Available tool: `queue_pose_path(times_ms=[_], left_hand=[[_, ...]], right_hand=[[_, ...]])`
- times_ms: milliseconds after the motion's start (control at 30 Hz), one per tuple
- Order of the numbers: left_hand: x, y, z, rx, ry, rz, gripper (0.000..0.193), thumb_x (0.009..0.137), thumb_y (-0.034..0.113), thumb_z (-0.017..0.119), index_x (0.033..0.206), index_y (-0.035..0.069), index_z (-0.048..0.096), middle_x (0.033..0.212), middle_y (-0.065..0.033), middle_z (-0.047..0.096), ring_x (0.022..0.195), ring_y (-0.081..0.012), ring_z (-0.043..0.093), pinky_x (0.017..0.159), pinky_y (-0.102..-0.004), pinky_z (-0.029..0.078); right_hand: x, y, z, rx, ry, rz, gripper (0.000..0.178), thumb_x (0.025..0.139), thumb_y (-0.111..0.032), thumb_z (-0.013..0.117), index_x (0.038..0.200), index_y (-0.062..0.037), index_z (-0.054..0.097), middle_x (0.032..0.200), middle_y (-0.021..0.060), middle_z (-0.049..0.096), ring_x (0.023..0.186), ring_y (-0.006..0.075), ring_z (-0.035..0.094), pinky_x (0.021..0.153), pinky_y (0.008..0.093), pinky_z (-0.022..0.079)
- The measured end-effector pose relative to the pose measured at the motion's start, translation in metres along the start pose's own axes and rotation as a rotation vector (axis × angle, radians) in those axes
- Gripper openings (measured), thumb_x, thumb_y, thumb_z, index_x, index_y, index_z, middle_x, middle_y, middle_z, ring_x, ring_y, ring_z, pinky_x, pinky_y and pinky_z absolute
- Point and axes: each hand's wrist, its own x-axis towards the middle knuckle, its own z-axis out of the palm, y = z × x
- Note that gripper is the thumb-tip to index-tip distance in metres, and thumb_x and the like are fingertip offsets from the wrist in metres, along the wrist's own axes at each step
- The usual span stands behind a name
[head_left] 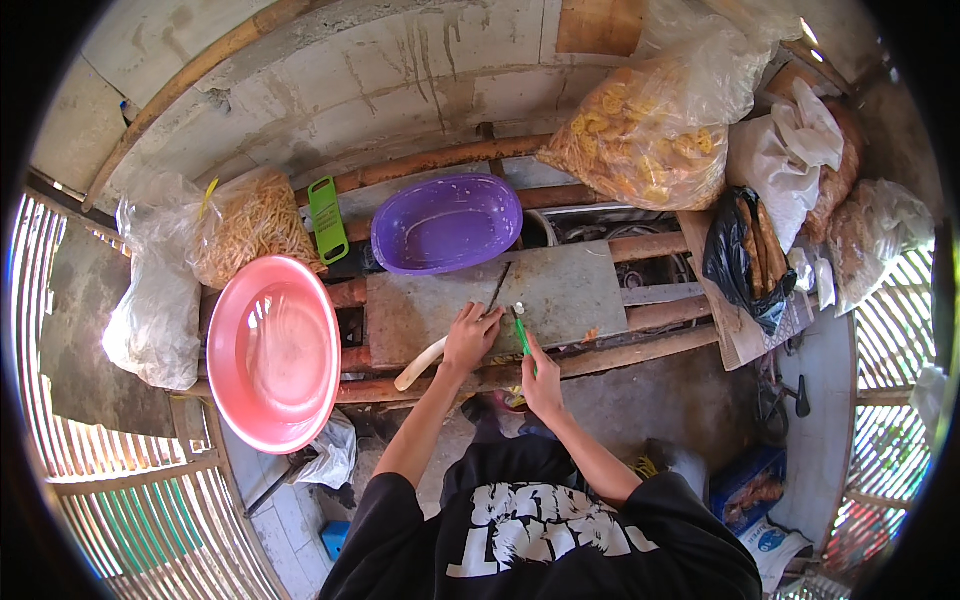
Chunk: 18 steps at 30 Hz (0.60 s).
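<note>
My left hand (473,337) lies on the grey slab (420,318), its fingers bent over a long, pale, slightly curved thing (421,364), whose kind I cannot make out. One end of that thing reaches past the slab's near edge. My right hand (542,382) is closed round the green handle of a small knife (522,335), pointing away from me. By the knife's tip sits a small white piece (518,308). A dark narrow line runs across the slab just beyond my left fingers; whether it is a gap or an object is unclear.
A purple basin (447,262) stands behind the slab, with a green grater (327,220) beside it. A pink basin (275,415) is at left, near a bag of pale sticks (258,225). At right are a bag of yellow snacks (640,130) and a black bag (735,255). Bamboo rails leave gaps.
</note>
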Motion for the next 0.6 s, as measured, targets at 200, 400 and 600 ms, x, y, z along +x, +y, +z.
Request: queue_pose_path(times_ms=[200, 400, 600], left_hand=[[-0.001, 0.005, -0.005, -0.003, -0.043, -0.040, 0.023, 0.069, 0.006, 0.058, 0.091, 0.007, 0.061, 0.072, -0.0069, 0.046, 0.073, -0.0238, 0.048, 0.063, -0.0347, 0.043], [0.000, 0.003, -0.005, 0.002, -0.031, -0.028, 0.024, 0.068, 0.006, 0.059, 0.092, 0.006, 0.060, 0.073, -0.0074, 0.046, 0.073, -0.0241, 0.048, 0.064, -0.0347, 0.043], [-0.001, 0.005, -0.006, -0.010, -0.034, -0.024, 0.024, 0.068, 0.006, 0.059, 0.092, 0.005, 0.060, 0.074, -0.0076, 0.046, 0.074, -0.0242, 0.048, 0.065, -0.0345, 0.042]], right_hand=[[-0.001, -0.022, -0.004, -0.136, -0.094, 0.079, 0.047, 0.079, -0.004, 0.042, 0.125, -0.0050, 0.033, 0.079, 0.0196, 0.052, 0.069, 0.0347, 0.053, 0.063, 0.0410, 0.043], [0.000, -0.028, -0.002, -0.215, -0.116, 0.093, 0.048, 0.080, -0.008, 0.042, 0.127, -0.0074, 0.031, 0.080, 0.0201, 0.052, 0.069, 0.0365, 0.053, 0.060, 0.0445, 0.043], [0.000, -0.028, -0.002, -0.248, -0.126, 0.087, 0.049, 0.080, -0.009, 0.042, 0.128, -0.0090, 0.030, 0.080, 0.0204, 0.052, 0.069, 0.0370, 0.053, 0.060, 0.0447, 0.043]])
